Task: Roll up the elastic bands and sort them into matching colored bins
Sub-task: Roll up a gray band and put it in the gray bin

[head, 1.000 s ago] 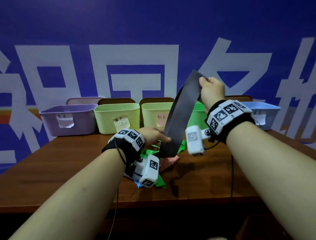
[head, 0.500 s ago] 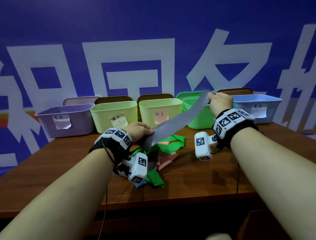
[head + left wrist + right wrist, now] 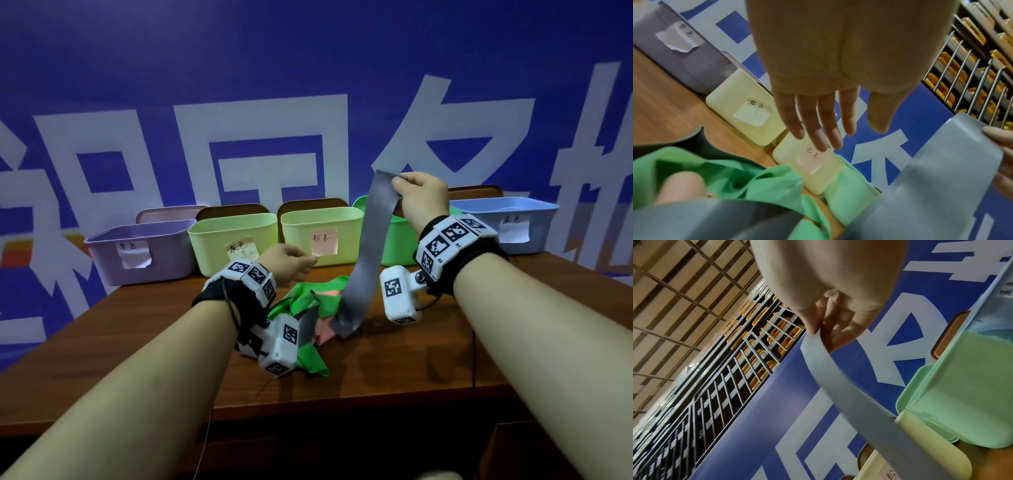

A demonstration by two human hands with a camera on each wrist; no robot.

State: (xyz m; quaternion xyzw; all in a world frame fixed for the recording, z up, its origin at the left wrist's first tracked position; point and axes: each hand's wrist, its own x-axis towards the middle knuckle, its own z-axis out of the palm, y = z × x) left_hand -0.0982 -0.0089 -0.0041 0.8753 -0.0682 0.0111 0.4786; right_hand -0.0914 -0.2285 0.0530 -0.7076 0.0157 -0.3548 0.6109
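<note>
The right hand (image 3: 423, 202), raised right of centre in the head view, pinches the top end of a grey elastic band (image 3: 371, 246) between thumb and fingertips; the right wrist view shows the same pinch on the band's upper edge. The band hangs down from that grip, and its lower end lies on the wooden table (image 3: 394, 373) against a heap of green bands (image 3: 308, 301) and a pink band (image 3: 323, 334). The left hand (image 3: 289, 262), lower and left of centre, hovers above the heap with its fingers (image 3: 824, 129) straight and spread, holding nothing. Along the table's far edge stands a row of bins: a purple bin (image 3: 137, 253) at the left, two pale yellow-green bins (image 3: 233, 240) with paper labels, a green bin (image 3: 399, 246) partly behind the hanging band, and a blue bin (image 3: 507, 222) at the right. Behind them rises a blue wall banner (image 3: 308, 85) with large white characters.
</note>
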